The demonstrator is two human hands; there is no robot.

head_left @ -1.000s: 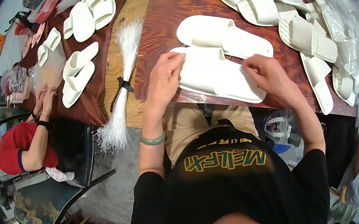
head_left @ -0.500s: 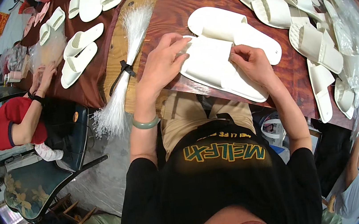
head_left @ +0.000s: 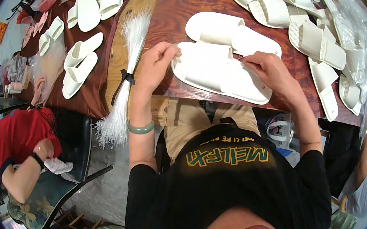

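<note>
Two white slippers lie side by side on the reddish-brown wooden table in front of me: the near slipper [head_left: 207, 68] and the far slipper [head_left: 214, 26]. My left hand [head_left: 158, 66] is closed, its fingertips meeting at the left end of the near slipper; whatever they pinch is too small to make out. At the gap between the two slippers, beside the near one's strap, my right hand [head_left: 271, 72] has thumb and fingers pressed together. A thin clear strand seems to show by those fingertips, but I cannot be sure.
Left of my hands lies a bundle of white plastic strands [head_left: 129, 57] tied with a black band. More white slippers [head_left: 316, 41] and clear plastic bags [head_left: 366, 55] crowd the right side. A person in red [head_left: 23, 134] sits at the left by another table with slippers.
My left hand has moved slightly left and its fingers have drawn together. The slipper pair has shifted a little left. At the left, the co-worker has pulled one arm back from the table.
</note>
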